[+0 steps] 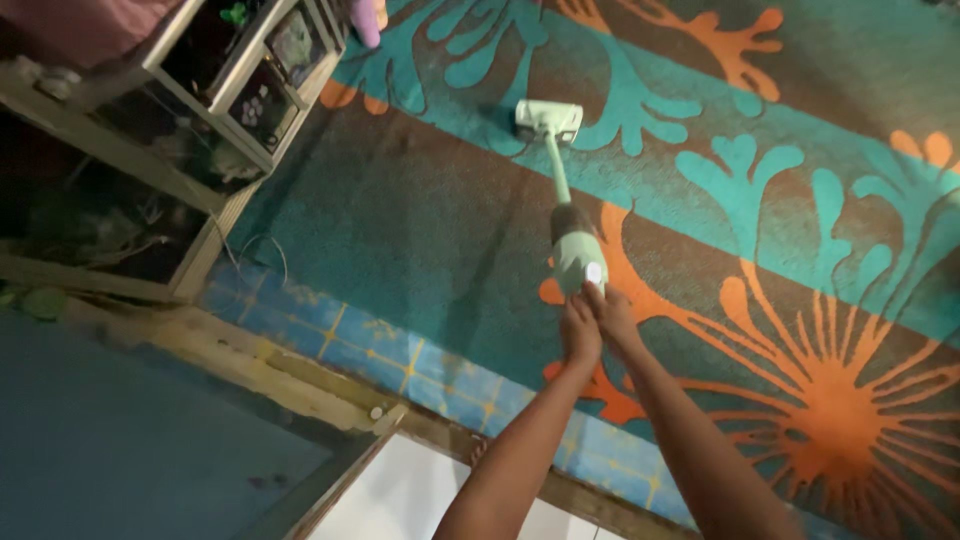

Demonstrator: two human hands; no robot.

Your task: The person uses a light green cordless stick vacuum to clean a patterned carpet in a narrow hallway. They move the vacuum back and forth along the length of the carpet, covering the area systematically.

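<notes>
Pale mint-green stick vacuum [572,240]; at its three o'clock, brown carpet [400,200] patterned with teal fronds and orange bursts; blue tiles [300,320] at seven.

The vacuum [570,225] is a pale mint-green cordless stick model with a dark band above its rounded body. Its thin wand slants away to a flat, pale floor head that rests on a teal patch of patterned carpet. Its handle end is gripped.

I see vacuum [575,250]: smooth pale-green plastic, slight sheen. Carpet [420,220]: matt woven pile. Shelf unit [215,110]: worn painted wood.
</notes>
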